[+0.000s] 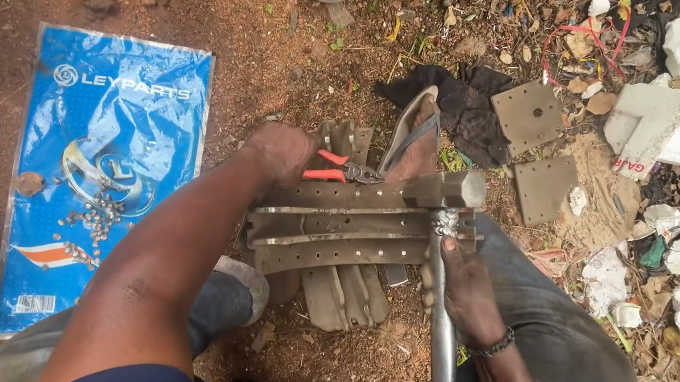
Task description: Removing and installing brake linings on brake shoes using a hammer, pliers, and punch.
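Head view looks down on the right hand (470,289), at 5 o'clock, fingers wrapped tight around the shaft of a metal hammer (444,275) whose head rests on a curved, perforated brake shoe (336,224) at centre. At 11 o'clock of the shoe, the left hand (283,150) closes over orange-handled pliers (334,167). Small rivets (92,221) lie on a blue plastic bag (100,157) at 9 o'clock.

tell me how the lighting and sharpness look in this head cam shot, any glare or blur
Head view: soft, even daylight with only faint shadows; mild glare on the blue plastic bag and on the steel hammer in the right hand; the left hand and metal plates are sharp, while the near sleeve at the bottom edge looks slightly soft.
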